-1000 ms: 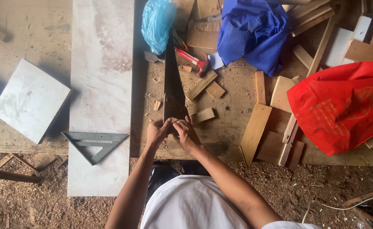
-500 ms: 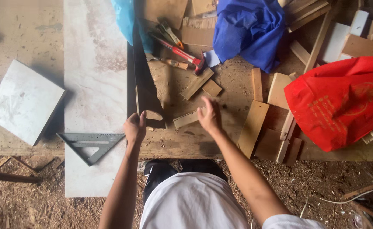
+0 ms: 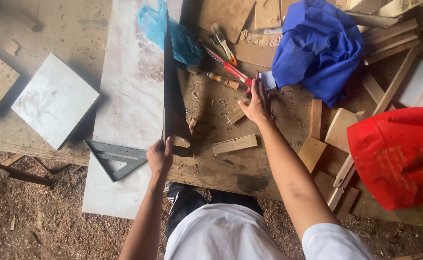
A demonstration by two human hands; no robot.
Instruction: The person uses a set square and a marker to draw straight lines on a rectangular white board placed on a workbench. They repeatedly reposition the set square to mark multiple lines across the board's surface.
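Observation:
My left hand [image 3: 160,156] grips the wooden handle of a long dark handsaw [image 3: 172,96]. The saw lies along the workbench's left side, its blade pointing away from me towards a crumpled light-blue plastic bag [image 3: 173,33]. My right hand [image 3: 256,102] is stretched out flat, fingers spread, on the sawdust-covered bench [image 3: 250,168]. It lies beside a small wood block [image 3: 234,115], with its fingertips close to the end of a red-handled tool [image 3: 228,68]. A longer wood offcut [image 3: 234,144] lies between my two hands.
A grey triangular square [image 3: 116,158] sits on a long pale board [image 3: 129,110], left of the saw. A square pale tile [image 3: 53,100] lies further left. Blue cloth [image 3: 317,45], a red bag [image 3: 399,154], a paintbrush [image 3: 222,43] and several wood scraps crowd the right side.
My hands have parted from the saw's near end. The left hand now holds the handle and the saw has shifted left; the right hand has reached forward and right towards the red-handled tool.

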